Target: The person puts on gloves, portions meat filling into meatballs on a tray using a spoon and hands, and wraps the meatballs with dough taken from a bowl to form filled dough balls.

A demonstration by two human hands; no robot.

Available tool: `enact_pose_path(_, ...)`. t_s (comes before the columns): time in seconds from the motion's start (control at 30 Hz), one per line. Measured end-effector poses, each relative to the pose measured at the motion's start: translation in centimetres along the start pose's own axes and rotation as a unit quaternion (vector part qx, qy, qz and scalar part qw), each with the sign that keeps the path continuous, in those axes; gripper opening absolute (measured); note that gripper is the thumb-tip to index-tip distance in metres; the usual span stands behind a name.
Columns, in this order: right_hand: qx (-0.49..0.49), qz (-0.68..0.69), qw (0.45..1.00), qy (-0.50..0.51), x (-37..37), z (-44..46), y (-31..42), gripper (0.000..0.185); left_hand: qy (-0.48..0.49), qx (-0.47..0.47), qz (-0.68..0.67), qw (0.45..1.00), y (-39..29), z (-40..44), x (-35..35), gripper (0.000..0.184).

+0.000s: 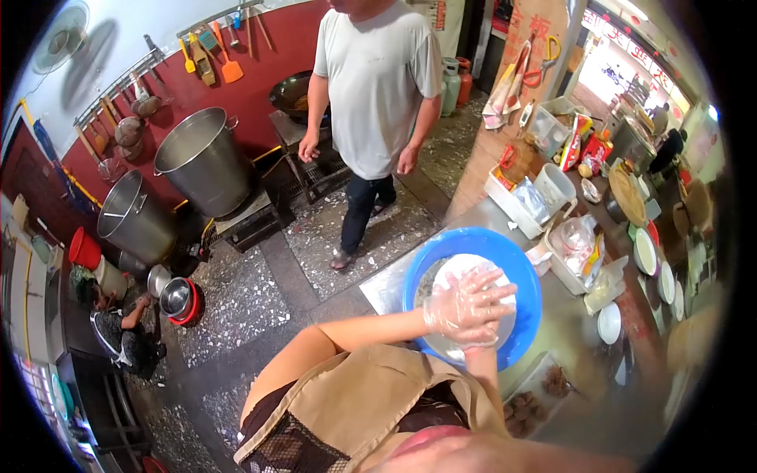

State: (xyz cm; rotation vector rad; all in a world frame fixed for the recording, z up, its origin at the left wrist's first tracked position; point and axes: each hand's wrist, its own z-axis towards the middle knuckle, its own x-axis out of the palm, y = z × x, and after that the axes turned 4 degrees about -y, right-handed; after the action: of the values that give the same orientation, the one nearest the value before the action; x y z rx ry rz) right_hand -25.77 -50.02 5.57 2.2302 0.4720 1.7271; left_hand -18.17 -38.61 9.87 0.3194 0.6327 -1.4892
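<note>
My left hand (465,306), in a clear plastic glove, reaches over a large blue basin (531,303). Its fingers are spread toward the right, and I see nothing held in them. My right hand (475,340) comes up from below and meets the left one; most of it is hidden behind the left hand, so its fingers cannot be made out. Under both hands, inside the basin, lies something round and white (461,264); whether it is a bowl or a white foodstuff I cannot tell.
A person in a grey T-shirt (378,87) stands across from me; another person (130,331) crouches at left by metal bowls (175,298). Large steel pots (206,162) stand behind. At right are white bins (512,206), bowls (609,323) and a tray of brown food (524,414).
</note>
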Motion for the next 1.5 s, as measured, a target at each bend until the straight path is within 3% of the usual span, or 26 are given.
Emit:
enact_pose_path(0.2, -0.015, -0.074, 0.997, 0.011, 0.5, 0.7, -0.5, 0.057, 0.032, -0.068, 0.019, 0.997, -0.9, -1.1, -0.9, 0.052)
enact_pose_path(0.3, -0.046, -0.208, 0.975, 0.069, -1.2, 3.5, -1.6, 0.058, 0.014, -0.116, 0.061, 0.991, -1.6, -2.3, -3.1, 0.049)
enact_pose_path(0.33, -0.025, -0.212, 0.973, 0.084, 1.4, 3.2, -2.1, 0.058, 0.000, -0.145, 0.073, 0.987, -1.8, -2.6, -3.9, 0.047)
enact_pose_path(0.37, 0.093, -0.092, 0.990, 0.049, 6.0, 2.1, -2.7, 0.060, -0.131, -0.145, 0.053, 0.979, -1.6, -3.5, -4.4, 0.034)
enact_pose_path(0.4, 0.211, 0.025, 0.977, 0.007, 8.7, 1.6, -3.2, 0.062, -0.138, -0.157, 0.077, 0.975, -1.6, -4.8, -4.7, 0.034)
enact_pose_path(0.43, 0.254, -0.018, 0.965, 0.065, 6.4, 2.9, -4.6, 0.068, -0.175, -0.191, 0.077, 0.963, -2.0, -6.3, -5.0, 0.026)
enact_pose_path(0.47, 0.281, -0.025, 0.957, 0.074, 6.9, 3.0, -5.6, 0.068, -0.213, -0.224, 0.076, 0.948, -2.7, -7.7, -5.6, 0.019)
enact_pose_path(0.53, 0.344, -0.046, 0.918, 0.189, 7.9, 2.4, -8.2, 0.068, -0.266, -0.247, 0.128, 0.923, -4.5, -8.6, -8.0, 0.009)
enact_pose_path(0.57, 0.378, -0.029, 0.916, 0.134, 8.3, 2.1, -9.5, 0.068, -0.312, -0.303, 0.149, 0.888, -5.4, -9.5, -8.6, 0.008)
enact_pose_path(0.6, 0.418, -0.043, 0.896, 0.145, 8.0, 2.0, -11.0, 0.068, -0.362, -0.356, 0.174, 0.844, -6.6, -10.5, -9.1, 0.006)
enact_pose_path(0.67, 0.378, -0.036, 0.902, 0.204, 6.8, 2.1, -14.1, 0.069, -0.431, -0.377, 0.236, 0.785, -8.9, -12.1, -10.1, 0.007)
enact_pose_path(0.7, 0.388, -0.063, 0.898, 0.196, 7.4, 1.0, -14.9, 0.065, -0.428, -0.369, 0.251, 0.786, -10.3, -12.5, -11.0, 0.008)
enact_pose_path(0.73, 0.422, -0.022, 0.864, 0.275, 6.8, 0.7, -15.9, 0.062, -0.423, -0.361, 0.262, 0.788, -11.5, -12.9, -11.9, 0.011)
enact_pose_path(0.8, 0.438, -0.081, 0.849, 0.286, 8.3, -1.3, -17.8, 0.062, -0.297, -0.356, 0.324, 0.825, -13.2, -14.3, -12.5, 0.020)
enact_pose_path(0.87, 0.455, -0.120, 0.832, 0.293, 9.2, -3.5, -19.1, 0.061, -0.216, -0.447, 0.358, 0.791, -15.9, -13.3, -13.3, 0.035)
enact_pose_path(0.9, 0.462, -0.136, 0.824, 0.299, 9.6, -4.6, -19.9, 0.061, -0.239, -0.437, 0.349, 0.794, -15.7, -15.3, -12.1, 0.047)
enact_pose_path(1.0, 0.484, -0.174, 0.795, 0.321, 10.0, -8.0, -21.9, 0.060, -0.205, -0.409, 0.393, 0.797, -19.4, -17.5, -14.1, 0.052)
enact_pose_path(1.27, 0.520, -0.237, 0.722, 0.390, 11.1, -16.4, -24.8, 0.058, -0.198, -0.319, 0.479, 0.793, -30.1, -20.1, -18.3, 0.046)
enact_pose_path(1.43, 0.524, -0.260, 0.681, 0.440, 13.0, -19.8, -25.5, 0.056, -0.302, -0.362, 0.438, 0.766, -31.3, -20.1, -16.0, 0.036)
enact_pose_path(1.5, 0.523, -0.268, 0.668, 0.457, 13.3, -20.8, -25.8, 0.056, -0.272, -0.356, 0.430, 0.784, -32.5, -20.7, -16.9, 0.037)
